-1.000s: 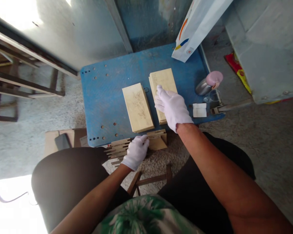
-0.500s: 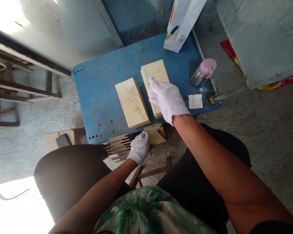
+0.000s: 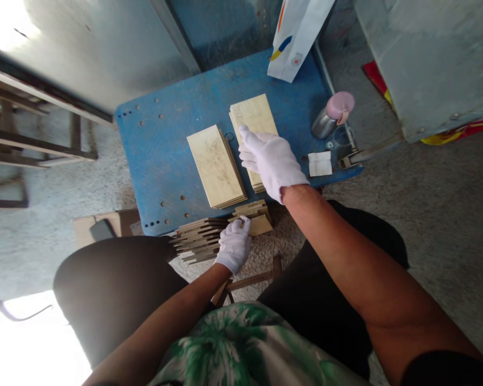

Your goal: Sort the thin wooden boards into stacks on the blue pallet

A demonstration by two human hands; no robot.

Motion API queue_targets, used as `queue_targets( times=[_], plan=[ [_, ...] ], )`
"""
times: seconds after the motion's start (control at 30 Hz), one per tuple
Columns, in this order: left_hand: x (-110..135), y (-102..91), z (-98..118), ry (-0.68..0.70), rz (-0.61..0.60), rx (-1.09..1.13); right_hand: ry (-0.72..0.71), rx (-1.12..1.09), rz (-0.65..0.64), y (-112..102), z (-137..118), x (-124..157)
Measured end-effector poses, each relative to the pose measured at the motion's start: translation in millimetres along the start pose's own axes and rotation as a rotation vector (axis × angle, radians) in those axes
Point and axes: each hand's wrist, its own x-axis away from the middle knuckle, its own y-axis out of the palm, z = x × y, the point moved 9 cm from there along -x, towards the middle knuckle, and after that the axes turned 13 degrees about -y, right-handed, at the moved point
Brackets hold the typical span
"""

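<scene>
Two stacks of thin pale wooden boards lie on the blue table, a left stack (image 3: 215,166) and a right stack (image 3: 254,113). My right hand (image 3: 271,161), in a white glove, is over the right stack with its fingers stretched out and nothing seen in them. Below the table's front edge, between my knees, more thin boards (image 3: 199,238) stand in an uneven row. My left hand (image 3: 234,244), also gloved, is closed at the right part of that row, thumb and finger pinching a board's edge. A flat board face (image 3: 261,225) shows just right of it.
On the blue table (image 3: 165,161) stand a white paper bag (image 3: 295,48), a steel flask with a pink lid (image 3: 332,115) and a clear glass (image 3: 342,136), beside a folded white paper (image 3: 320,164). A dark phone-like object (image 3: 102,230) lies on cardboard at the left.
My left hand has shifted slightly right along the row of boards, its thumb and finger position changed. My right hand stays over the right stack. The whole view has shifted a little.
</scene>
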Motion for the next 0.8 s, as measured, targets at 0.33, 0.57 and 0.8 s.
queue_targets(
  times=[0.33,0.57,0.8],
  plan=[
    [1.3,40.8,7.4,-0.04,-0.321,0.357,0.075,-0.087,0.002,-3.0,1.3,4.9],
    [-6.8,61.5,-6.8,-0.09,-0.447,0.548,0.095,-0.056,-0.016,-4.0,-2.1,5.7],
    [-18.2,37.4,6.8,-0.034,-0.506,0.69,0.101,-0.107,-0.016,-3.4,-1.0,9.0]
  ],
)
